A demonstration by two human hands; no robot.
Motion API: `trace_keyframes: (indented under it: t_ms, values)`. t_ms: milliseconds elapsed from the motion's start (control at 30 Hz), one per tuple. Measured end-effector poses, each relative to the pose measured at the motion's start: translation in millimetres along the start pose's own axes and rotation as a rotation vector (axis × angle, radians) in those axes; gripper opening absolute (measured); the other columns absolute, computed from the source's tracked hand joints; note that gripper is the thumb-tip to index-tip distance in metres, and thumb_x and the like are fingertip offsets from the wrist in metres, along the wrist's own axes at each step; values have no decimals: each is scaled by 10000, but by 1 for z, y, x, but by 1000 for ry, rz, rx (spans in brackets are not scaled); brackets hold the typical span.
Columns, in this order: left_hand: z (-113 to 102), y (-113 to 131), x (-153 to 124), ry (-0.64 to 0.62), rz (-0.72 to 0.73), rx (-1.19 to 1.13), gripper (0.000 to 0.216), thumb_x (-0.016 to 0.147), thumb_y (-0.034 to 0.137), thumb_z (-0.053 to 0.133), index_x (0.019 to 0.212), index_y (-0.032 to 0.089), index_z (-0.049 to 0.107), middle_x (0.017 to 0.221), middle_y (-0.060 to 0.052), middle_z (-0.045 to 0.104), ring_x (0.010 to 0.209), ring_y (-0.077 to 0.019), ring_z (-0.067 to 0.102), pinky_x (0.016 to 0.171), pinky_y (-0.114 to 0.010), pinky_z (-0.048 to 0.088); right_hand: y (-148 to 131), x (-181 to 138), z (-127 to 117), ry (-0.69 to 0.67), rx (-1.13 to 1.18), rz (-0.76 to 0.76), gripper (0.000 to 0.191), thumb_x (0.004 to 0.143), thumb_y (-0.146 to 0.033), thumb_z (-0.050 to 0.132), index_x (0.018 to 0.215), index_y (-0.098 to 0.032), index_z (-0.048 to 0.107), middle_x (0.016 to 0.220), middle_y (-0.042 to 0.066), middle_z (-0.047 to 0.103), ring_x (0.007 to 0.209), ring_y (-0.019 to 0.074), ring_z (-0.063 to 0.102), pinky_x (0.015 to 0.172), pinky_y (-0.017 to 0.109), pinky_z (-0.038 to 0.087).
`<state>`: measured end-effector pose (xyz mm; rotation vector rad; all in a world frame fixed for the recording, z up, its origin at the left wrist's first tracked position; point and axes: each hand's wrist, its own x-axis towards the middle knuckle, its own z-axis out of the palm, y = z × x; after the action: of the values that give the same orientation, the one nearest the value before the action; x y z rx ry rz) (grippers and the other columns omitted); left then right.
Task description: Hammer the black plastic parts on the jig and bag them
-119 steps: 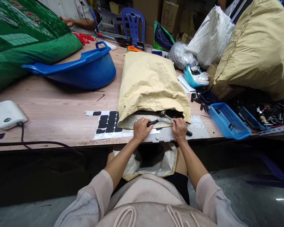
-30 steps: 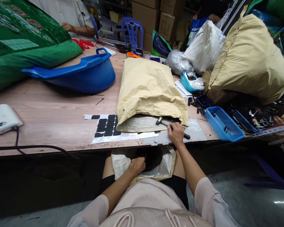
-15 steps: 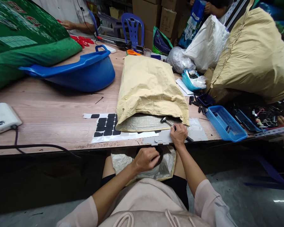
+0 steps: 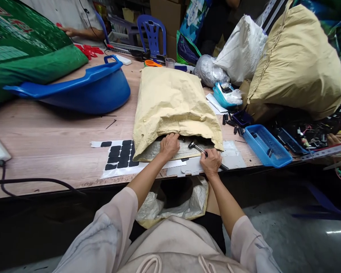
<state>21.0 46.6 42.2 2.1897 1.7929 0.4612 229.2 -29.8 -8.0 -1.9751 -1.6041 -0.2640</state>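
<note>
A yellow woven sack (image 4: 173, 94) lies on the table with its mouth towards me and its silvery inside showing. My left hand (image 4: 169, 146) is at that mouth, fingers curled; what they hold, if anything, is hidden. My right hand (image 4: 211, 163) is closed around a small hammer (image 4: 198, 148), whose metal head points left over the sack's lower lip. Under both hands are a grey flat board (image 4: 234, 155) and a white sheet with black rounded-square pads (image 4: 125, 153). An open sack (image 4: 197, 199) with a silvery lining rests on my lap.
A blue basin (image 4: 88, 89) and a green sack (image 4: 31, 57) stand left. To the right are a blue basket (image 4: 268, 146), black parts and a large tan sack (image 4: 298, 68). A cable (image 4: 39, 181) crosses the left front edge. Other people's hands show at the far left and right.
My left hand has moved up from above my lap to the sack's mouth. The right hand keeps its hold on the hammer. The view has shifted slightly.
</note>
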Motion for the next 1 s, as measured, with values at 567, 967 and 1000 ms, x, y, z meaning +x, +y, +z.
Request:
trace_keyframes:
  t_ms: [567, 967, 1000]
  values:
    - [3, 33, 28, -41, -292, -10, 377, 949, 406, 603, 1254, 188, 634, 1194, -174, 743, 1108, -368, 699, 888, -428, 507, 1, 0, 1, -56, -9, 36, 129, 891, -269, 647, 939, -209, 750, 983, 85, 672, 973, 264, 515, 831, 361, 334]
    - [0, -16, -6, -126, -56, -156, 308, 859, 204, 611, 1122, 251, 764, 1040, -51, 743, 1002, -249, 679, 770, -310, 482, 1, 2, -1, -58, -2, 33, 125, 897, -262, 636, 928, -199, 739, 989, 97, 674, 969, 266, 517, 820, 359, 340]
    - [-1, -21, -12, -138, -26, -171, 295, 845, 203, 620, 1094, 249, 771, 1000, -41, 737, 966, -235, 675, 760, -303, 475, 2, 2, -1, -61, -7, 34, 124, 897, -262, 637, 927, -199, 740, 992, 97, 676, 970, 266, 520, 821, 360, 341]
